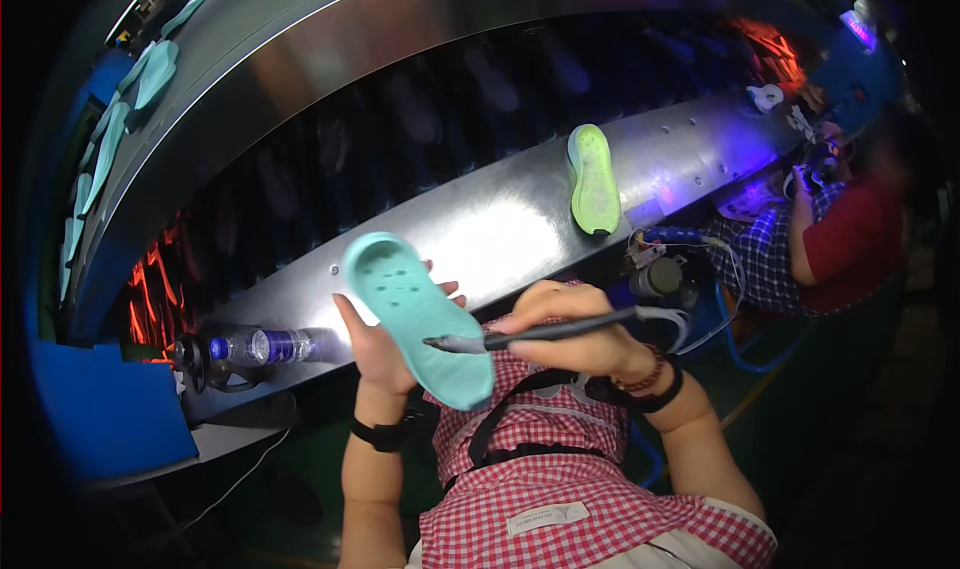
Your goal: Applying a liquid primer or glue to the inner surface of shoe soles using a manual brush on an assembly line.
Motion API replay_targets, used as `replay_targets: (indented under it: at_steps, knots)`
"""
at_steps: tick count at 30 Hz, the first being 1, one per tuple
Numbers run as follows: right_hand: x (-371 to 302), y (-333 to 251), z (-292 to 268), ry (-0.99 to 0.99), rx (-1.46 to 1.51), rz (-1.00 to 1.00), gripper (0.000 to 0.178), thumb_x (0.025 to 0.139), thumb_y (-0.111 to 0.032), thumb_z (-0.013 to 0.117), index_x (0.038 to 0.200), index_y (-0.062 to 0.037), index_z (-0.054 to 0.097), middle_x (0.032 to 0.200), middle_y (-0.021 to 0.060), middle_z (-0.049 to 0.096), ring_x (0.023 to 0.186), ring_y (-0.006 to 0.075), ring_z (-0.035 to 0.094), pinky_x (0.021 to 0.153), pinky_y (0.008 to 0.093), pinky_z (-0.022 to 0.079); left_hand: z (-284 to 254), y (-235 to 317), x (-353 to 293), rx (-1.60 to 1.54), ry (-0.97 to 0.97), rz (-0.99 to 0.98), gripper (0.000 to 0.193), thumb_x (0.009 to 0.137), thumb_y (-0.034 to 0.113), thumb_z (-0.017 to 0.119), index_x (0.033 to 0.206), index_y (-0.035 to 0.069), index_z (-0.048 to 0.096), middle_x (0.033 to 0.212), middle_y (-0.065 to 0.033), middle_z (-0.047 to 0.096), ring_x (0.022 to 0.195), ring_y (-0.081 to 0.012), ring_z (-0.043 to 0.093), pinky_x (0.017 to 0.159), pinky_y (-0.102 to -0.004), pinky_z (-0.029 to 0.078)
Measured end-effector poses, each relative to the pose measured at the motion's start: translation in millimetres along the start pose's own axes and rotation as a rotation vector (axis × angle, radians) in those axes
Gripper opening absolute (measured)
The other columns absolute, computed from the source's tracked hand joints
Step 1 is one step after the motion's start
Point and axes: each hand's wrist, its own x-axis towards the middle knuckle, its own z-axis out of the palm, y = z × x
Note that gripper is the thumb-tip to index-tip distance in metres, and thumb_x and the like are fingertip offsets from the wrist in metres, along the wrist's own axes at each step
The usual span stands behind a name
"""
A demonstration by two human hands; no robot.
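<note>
My left hand (380,359) holds a teal foam shoe sole (425,314), its hollowed inner face up with several small dark marks near the heel. The thumb is at its left edge and the fingertips show beyond the right edge. In my right hand (575,334) is a black pen-shaped brush (465,345), pinched between fingers and thumb. Its dark tip is at the sole's surface, near the middle; whether it touches I cannot tell. A pale tube (672,316) curves from the brush's rear end.
A yellow-green sole (595,184) lies on the metal ledge (490,239). Bottles (280,346) stand at its left end. Beyond runs a dark conveyor (420,109) with glowing orange ends. Teal soles (105,149) line the far left. Another person (850,229) sits at right near hoses.
</note>
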Motion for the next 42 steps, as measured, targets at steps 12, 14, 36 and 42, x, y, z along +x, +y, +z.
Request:
replay_targets:
  at_steps: [12, 14, 36, 42]
  knots:
    - [-7, -7, 15, -0.252, -0.423, -0.293, 0.020, 0.065, -0.005, 0.072, 0.084, -0.0033, 0.066, 0.078, 0.0077, 0.065, 0.071, 0.0221, 0.061, 0.063, 0.0314, 0.047, 6, -11, 6, 0.084, 0.381, 0.360, 0.079, 0.082, 0.071, 0.021, 0.118, 0.006, 0.046, 0.101, -0.0117, 0.058, 0.095, -0.0285, 0.054, 0.088, -0.0446, 0.042]
    - [3, -12, 2, -0.252, -0.227, -0.279, 0.020, 0.066, -0.003, 0.072, 0.086, -0.0019, 0.066, 0.079, 0.0085, 0.065, 0.072, 0.0221, 0.062, 0.066, 0.0317, 0.047, 14, -12, 4, 0.109, 0.359, 0.340, 0.081, 0.081, 0.073, 0.021, 0.119, 0.005, 0.046, 0.100, -0.0117, 0.057, 0.095, -0.0277, 0.054, 0.089, -0.0440, 0.042]
    - [7, -2, -7, -0.081, 0.132, 0.101, 0.022, 0.073, -0.001, 0.068, 0.095, -0.0010, 0.065, 0.092, 0.0108, 0.065, 0.085, 0.0167, 0.061, 0.075, 0.0273, 0.050, 48, 11, 13, 0.207, 0.075, 0.539, 0.088, 0.076, 0.077, 0.028, 0.124, 0.005, 0.043, 0.104, -0.0111, 0.052, 0.097, -0.0261, 0.050, 0.094, -0.0422, 0.037]
    - [6, 11, 6, -0.171, 0.488, -0.065, 0.020, 0.074, 0.001, 0.066, 0.094, -0.0007, 0.064, 0.096, 0.0109, 0.064, 0.094, 0.0205, 0.059, 0.082, 0.0316, 0.048, 51, 22, 6, 0.215, 0.096, 0.486, 0.086, 0.077, 0.076, 0.029, 0.119, 0.003, 0.045, 0.108, -0.0134, 0.052, 0.099, -0.0286, 0.051, 0.093, -0.0438, 0.038]
